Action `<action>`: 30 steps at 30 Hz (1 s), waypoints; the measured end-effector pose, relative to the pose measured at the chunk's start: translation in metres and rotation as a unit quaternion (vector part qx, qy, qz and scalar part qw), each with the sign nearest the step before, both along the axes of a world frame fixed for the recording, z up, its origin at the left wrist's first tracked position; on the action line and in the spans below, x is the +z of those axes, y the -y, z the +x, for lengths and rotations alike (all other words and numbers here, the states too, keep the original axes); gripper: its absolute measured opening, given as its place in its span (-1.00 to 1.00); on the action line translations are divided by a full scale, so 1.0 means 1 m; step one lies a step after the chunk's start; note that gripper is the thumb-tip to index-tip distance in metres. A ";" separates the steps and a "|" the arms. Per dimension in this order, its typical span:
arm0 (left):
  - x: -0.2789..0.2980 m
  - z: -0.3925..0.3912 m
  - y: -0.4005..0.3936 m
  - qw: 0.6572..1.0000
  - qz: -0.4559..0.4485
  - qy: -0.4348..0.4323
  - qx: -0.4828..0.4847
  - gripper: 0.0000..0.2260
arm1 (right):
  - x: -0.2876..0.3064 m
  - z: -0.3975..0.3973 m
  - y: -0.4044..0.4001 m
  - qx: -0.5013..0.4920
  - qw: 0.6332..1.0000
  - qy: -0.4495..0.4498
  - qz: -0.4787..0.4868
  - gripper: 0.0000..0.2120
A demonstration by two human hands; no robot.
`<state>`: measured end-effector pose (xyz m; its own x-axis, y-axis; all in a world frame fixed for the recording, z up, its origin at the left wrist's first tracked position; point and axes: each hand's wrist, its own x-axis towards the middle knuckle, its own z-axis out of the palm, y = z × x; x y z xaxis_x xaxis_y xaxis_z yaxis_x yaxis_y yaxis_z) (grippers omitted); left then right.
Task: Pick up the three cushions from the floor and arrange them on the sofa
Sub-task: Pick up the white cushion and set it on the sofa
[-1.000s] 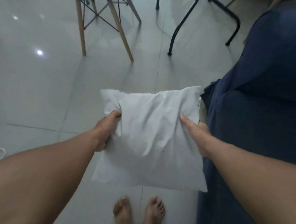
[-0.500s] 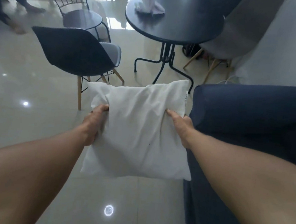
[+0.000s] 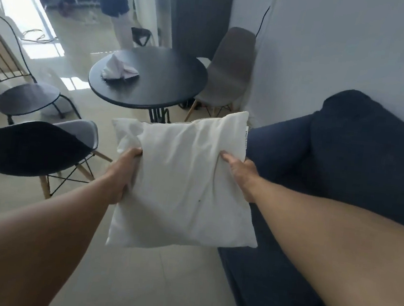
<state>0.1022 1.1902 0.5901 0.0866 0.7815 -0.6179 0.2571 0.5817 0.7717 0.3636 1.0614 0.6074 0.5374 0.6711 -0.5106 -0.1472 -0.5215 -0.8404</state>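
- The square white fabric cushion [image 3: 182,188] is held off the floor, just left of the dark navy upholstered sofa [image 3: 359,159], its right edge overlapping the sofa's front corner in the view.
- The left hand [image 3: 122,174] grips the cushion's left edge, thumb on top and the other fingers curled out of sight beneath the cloth.
- The right hand [image 3: 240,174] pinches the right edge, thumb pressed into the fabric; the rest of its fingers are hidden behind the cushion.
- The step in hand looks like carrying the cushion across to the sofa seat. No other cushions show, so how many remain cannot be told.
- To do it well, keep both grips even so the soft filling does not sag to one side, swing it rightward over the sofa's arm, and lower it rather than toss it.
- Stand it against the sofa's backrest with one flat face forward, then let go with both hands together so it does not slump.
- The round black table [image 3: 149,77] stands well beyond the sofa's near end, out of the path.
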 end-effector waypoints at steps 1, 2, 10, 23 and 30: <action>0.002 0.015 -0.004 1.000 -0.002 0.000 -0.008 -0.30 | 0.001 0.012 0.004 -0.015 1.000 0.002 0.001 -0.70; 0.004 0.030 -0.006 1.000 0.000 0.005 -0.020 -0.34 | 0.001 0.024 0.007 -0.031 1.000 0.004 0.003 -0.69; 0.007 0.164 -0.024 0.992 0.005 -0.012 -0.126 -0.41 | -0.017 0.119 0.024 -0.145 0.989 -0.005 0.006 -0.48; -0.010 0.356 -0.013 0.969 -0.024 -0.020 -0.243 -0.31 | -0.040 0.251 0.095 -0.296 0.954 -0.037 -0.020 -0.69; -0.018 0.451 0.004 0.939 -0.020 -0.020 -0.343 -0.57 | -0.055 0.297 0.138 -0.380 0.922 -0.060 -0.038 -0.56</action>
<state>0.5529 1.1860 0.5719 0.5372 0.5264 -0.6590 0.6109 0.2959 0.7343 0.6610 0.9238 0.5525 0.7740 0.0840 -0.6276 -0.5847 -0.2856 -0.7593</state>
